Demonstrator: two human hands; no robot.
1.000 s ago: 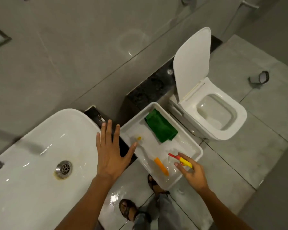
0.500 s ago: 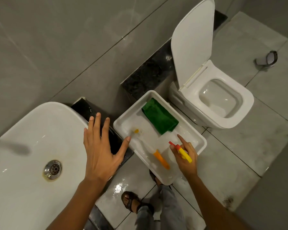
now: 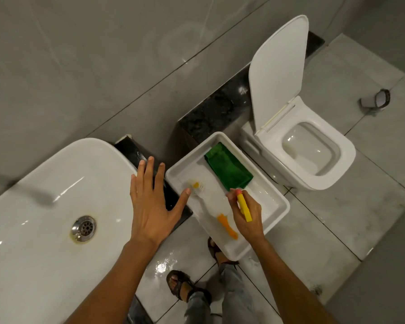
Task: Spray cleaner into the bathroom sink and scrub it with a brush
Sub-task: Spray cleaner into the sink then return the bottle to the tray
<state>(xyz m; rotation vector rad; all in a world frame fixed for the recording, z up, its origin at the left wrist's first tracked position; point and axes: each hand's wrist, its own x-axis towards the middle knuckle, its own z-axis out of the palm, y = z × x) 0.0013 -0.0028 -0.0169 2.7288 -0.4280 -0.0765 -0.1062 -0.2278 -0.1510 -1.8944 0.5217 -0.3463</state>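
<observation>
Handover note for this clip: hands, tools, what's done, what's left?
Left hand: open, fingers spread, hovering over the white oval ceramic sink's right rim, holding nothing.
Right hand: closed on the yellow, red-tipped spray head over the white rectangular plastic tub.
Clear, orange-handled brush and folded green cloth lie in the tub.
Done: sprayer gripped.
Left: spray sink, scrub.

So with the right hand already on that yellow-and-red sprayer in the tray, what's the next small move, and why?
Probably lift the spray bottle clear of the white tray toward the sink. The right hand already grips it, the basin looks unsprayed, and the brush lies untouched.
</observation>
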